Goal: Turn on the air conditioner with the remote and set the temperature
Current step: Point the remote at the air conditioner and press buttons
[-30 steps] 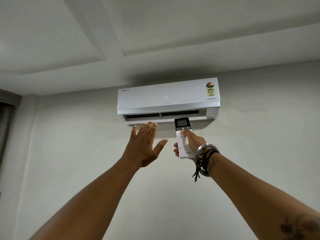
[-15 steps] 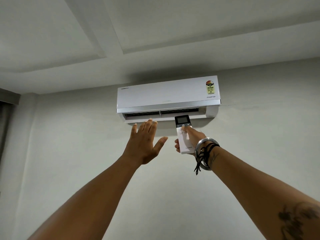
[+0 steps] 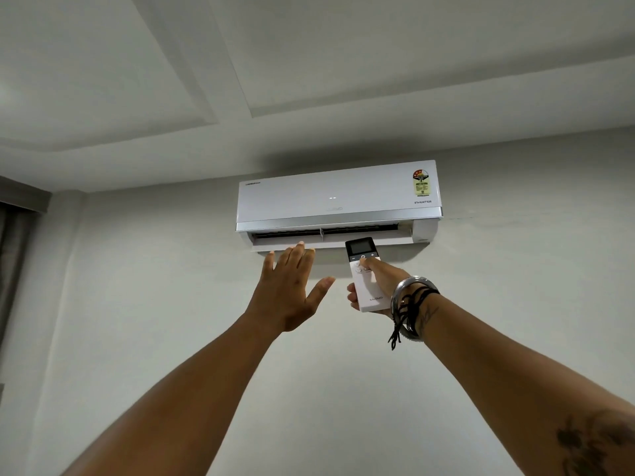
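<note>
A white split air conditioner [image 3: 338, 195] hangs high on the wall, its lower flap open and two small lights glowing on its front. My right hand [image 3: 381, 280] holds a white remote [image 3: 365, 280] pointed up at the unit, thumb resting on the buttons just under its dark screen. My left hand [image 3: 290, 292] is raised flat, fingers spread, just below the left part of the outlet, touching nothing.
The pale wall [image 3: 171, 304] spreads all around the unit, under a stepped white ceiling [image 3: 309, 63]. A dark curtain with its pelmet [image 3: 17, 218] stands at the far left edge. Bangles and black cords [image 3: 410, 304] circle my right wrist.
Two small lights show on the unit's front now; half a second ago they were dark. Both hands have held nearly the same place below the outlet.
</note>
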